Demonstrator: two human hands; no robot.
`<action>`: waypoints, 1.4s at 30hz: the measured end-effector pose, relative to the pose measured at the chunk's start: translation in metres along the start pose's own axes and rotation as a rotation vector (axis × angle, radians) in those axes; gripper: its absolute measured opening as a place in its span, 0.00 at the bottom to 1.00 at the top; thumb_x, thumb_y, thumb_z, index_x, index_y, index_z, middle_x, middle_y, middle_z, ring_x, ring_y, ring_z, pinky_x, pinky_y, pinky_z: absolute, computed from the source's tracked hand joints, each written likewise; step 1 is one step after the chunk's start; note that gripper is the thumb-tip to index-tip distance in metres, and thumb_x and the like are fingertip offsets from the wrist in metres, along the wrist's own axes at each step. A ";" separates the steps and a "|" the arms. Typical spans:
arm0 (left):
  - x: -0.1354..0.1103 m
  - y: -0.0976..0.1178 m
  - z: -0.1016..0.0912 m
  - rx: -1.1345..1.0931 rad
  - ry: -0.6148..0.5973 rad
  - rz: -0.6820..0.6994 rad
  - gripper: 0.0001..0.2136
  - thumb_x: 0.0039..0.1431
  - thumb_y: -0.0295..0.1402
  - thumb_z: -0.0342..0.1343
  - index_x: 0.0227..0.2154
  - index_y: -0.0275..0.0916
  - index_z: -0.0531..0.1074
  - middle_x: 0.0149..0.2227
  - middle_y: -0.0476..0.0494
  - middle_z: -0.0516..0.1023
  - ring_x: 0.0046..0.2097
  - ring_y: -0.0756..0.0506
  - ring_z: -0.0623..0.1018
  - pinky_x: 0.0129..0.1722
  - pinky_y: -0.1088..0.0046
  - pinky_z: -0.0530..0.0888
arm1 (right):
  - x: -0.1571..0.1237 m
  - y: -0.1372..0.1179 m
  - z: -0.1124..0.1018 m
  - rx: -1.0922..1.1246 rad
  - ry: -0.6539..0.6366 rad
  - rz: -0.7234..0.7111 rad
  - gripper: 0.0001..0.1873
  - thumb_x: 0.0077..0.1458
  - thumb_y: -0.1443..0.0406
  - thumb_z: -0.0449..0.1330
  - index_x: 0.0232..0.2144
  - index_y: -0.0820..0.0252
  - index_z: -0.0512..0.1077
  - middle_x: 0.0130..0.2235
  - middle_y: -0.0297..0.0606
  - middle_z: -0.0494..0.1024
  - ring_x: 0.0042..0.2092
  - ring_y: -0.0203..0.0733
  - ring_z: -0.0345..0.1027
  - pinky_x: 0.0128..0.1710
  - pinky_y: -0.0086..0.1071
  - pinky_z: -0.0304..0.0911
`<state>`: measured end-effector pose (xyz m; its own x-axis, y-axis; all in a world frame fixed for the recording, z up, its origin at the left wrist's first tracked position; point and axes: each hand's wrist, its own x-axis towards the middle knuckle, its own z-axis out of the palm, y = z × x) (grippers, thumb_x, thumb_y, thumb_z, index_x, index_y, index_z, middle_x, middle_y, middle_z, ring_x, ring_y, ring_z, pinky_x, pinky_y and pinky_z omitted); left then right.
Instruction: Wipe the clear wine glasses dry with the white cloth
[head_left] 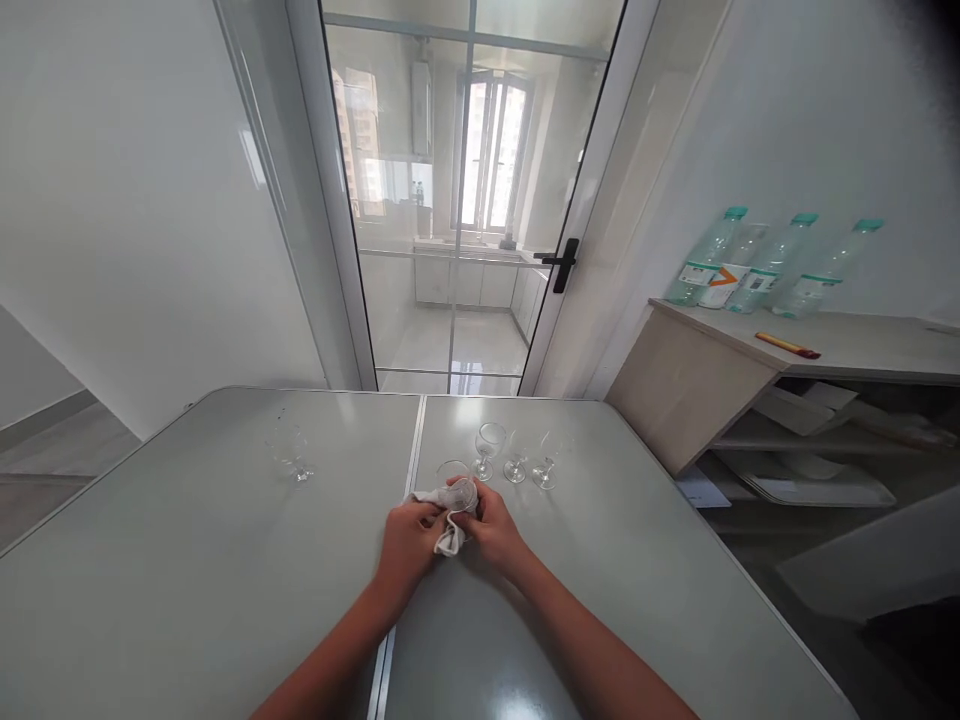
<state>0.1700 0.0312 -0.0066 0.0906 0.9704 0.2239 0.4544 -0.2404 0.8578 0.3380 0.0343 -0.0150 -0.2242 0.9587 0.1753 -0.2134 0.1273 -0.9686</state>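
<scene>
Near the middle of the table, a small clear glass (463,493) is held between both hands, its round end turned up toward me. My left hand (409,535) is closed on a white cloth (450,541) pressed against the glass. My right hand (491,525) has its fingers wrapped round the glass from the other side. Just beyond the hands is the rim of another clear glass (452,468), partly hidden. A stemmed glass (490,440) stands behind them to the right, beside two more stemmed glasses (514,470) (545,474).
On the left of the grey table (225,570) is another clear glass (300,470). Several plastic bottles (709,262) and a red-yellow packet (786,345) are on the cabinet (705,390) at right. A glass door (457,330) with a black handle (561,264) lies past the table.
</scene>
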 end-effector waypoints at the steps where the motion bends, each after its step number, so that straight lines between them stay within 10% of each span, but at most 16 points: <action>1: 0.001 -0.001 -0.002 -0.019 0.055 -0.020 0.13 0.52 0.38 0.63 0.18 0.39 0.68 0.21 0.49 0.69 0.26 0.48 0.67 0.30 0.72 0.61 | 0.000 0.001 0.002 0.004 0.042 0.004 0.27 0.49 0.55 0.73 0.49 0.59 0.74 0.38 0.37 0.78 0.39 0.43 0.70 0.41 0.33 0.65; 4: 0.003 -0.002 -0.004 -0.294 0.122 0.008 0.14 0.47 0.38 0.67 0.35 0.40 0.72 0.35 0.47 0.76 0.36 0.46 0.74 0.38 0.72 0.69 | -0.001 0.001 0.011 0.020 0.059 0.040 0.24 0.50 0.54 0.72 0.45 0.59 0.75 0.36 0.36 0.77 0.37 0.42 0.69 0.38 0.32 0.64; 7: 0.004 -0.001 -0.002 -0.745 -0.127 0.031 0.31 0.48 0.40 0.69 0.55 0.41 0.68 0.55 0.35 0.74 0.54 0.38 0.75 0.52 0.63 0.72 | -0.006 -0.007 0.023 0.153 -0.028 0.107 0.19 0.52 0.52 0.70 0.39 0.60 0.76 0.33 0.35 0.77 0.34 0.39 0.68 0.36 0.31 0.62; 15: 0.009 -0.007 -0.005 -0.910 -0.224 -0.119 0.28 0.61 0.48 0.62 0.59 0.37 0.69 0.58 0.28 0.76 0.56 0.33 0.78 0.52 0.58 0.75 | -0.004 -0.030 0.012 0.416 -0.236 0.444 0.11 0.44 0.63 0.69 0.28 0.62 0.73 0.25 0.30 0.69 0.26 0.32 0.57 0.29 0.27 0.54; 25: 0.008 -0.012 -0.002 -0.650 0.039 -0.016 0.26 0.60 0.43 0.65 0.59 0.41 0.68 0.59 0.33 0.76 0.59 0.37 0.77 0.61 0.55 0.72 | -0.003 -0.019 0.020 -0.972 0.068 0.096 0.08 0.65 0.63 0.54 0.40 0.61 0.70 0.36 0.43 0.77 0.38 0.44 0.68 0.41 0.34 0.57; 32: 0.013 -0.014 -0.010 -0.787 -0.101 0.044 0.29 0.59 0.49 0.64 0.58 0.39 0.70 0.59 0.29 0.75 0.56 0.33 0.79 0.57 0.51 0.76 | 0.004 -0.021 0.003 -0.016 -0.107 0.210 0.24 0.58 0.45 0.59 0.32 0.62 0.73 0.28 0.33 0.71 0.28 0.36 0.59 0.30 0.29 0.56; 38: 0.007 -0.010 -0.021 -0.542 0.056 0.294 0.31 0.58 0.41 0.67 0.62 0.46 0.64 0.57 0.35 0.71 0.60 0.34 0.75 0.52 0.51 0.81 | -0.003 -0.023 0.006 -0.321 0.453 -0.095 0.18 0.63 0.50 0.57 0.35 0.59 0.73 0.29 0.31 0.70 0.31 0.36 0.58 0.35 0.29 0.57; 42: 0.004 -0.018 -0.019 -0.393 0.145 0.464 0.29 0.58 0.38 0.67 0.61 0.47 0.64 0.58 0.35 0.65 0.59 0.34 0.75 0.47 0.52 0.83 | 0.000 -0.014 0.014 0.019 0.277 0.037 0.22 0.60 0.47 0.59 0.39 0.59 0.73 0.33 0.35 0.76 0.33 0.39 0.65 0.35 0.30 0.63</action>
<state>0.1450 0.0391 -0.0121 0.0662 0.7562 0.6510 0.0338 -0.6537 0.7560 0.3272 0.0292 0.0014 0.0361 0.9959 0.0824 -0.2288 0.0885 -0.9694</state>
